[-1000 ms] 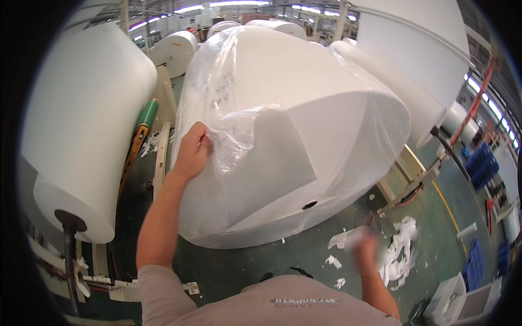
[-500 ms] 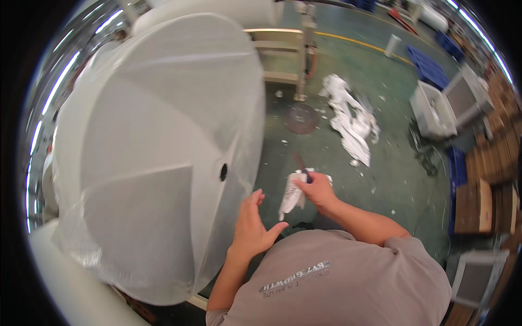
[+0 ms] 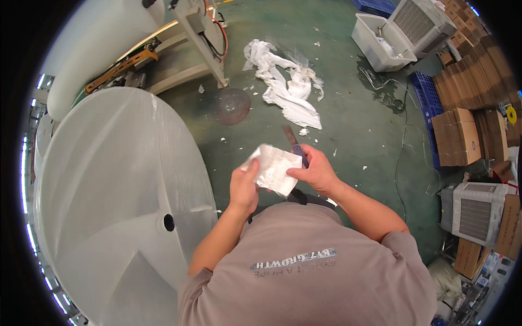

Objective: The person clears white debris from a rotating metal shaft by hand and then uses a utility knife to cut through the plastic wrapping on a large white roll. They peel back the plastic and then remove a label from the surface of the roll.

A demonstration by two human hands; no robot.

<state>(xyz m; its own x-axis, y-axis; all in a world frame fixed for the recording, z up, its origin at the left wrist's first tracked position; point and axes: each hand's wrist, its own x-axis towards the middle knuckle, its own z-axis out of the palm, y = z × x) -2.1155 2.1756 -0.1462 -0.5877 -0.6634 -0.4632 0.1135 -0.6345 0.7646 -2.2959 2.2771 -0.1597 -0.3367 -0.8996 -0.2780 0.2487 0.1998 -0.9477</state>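
Observation:
In front of my belly a squarish white packet (image 3: 276, 169), wrapped in what looks like clear film, is gripped between both hands. My left hand (image 3: 244, 183) pinches its left side, thumb on top. The thumb of my right hand (image 3: 317, 170) presses on the packet's right edge. That same hand also holds a knife (image 3: 299, 150) with a dark blue-purple handle; its brownish blade points away from me, up and left. To my left stands a huge roll (image 3: 125, 179) of white material wrapped in clear film, with a dark core hole in its end.
Crumpled white film (image 3: 291, 87) lies on the green floor ahead, beside a round brown disc (image 3: 232, 106). A metal machine frame (image 3: 187, 76) stands at the far left. Rightward are a white bin (image 3: 380, 46), stacked cardboard (image 3: 467, 84), a grey cooler unit (image 3: 476, 217) and loose cables (image 3: 403, 163).
My left hand has come away from beside the roll and taken hold of the packet. The packet now lies flatter between both hands. My view has turned rightward.

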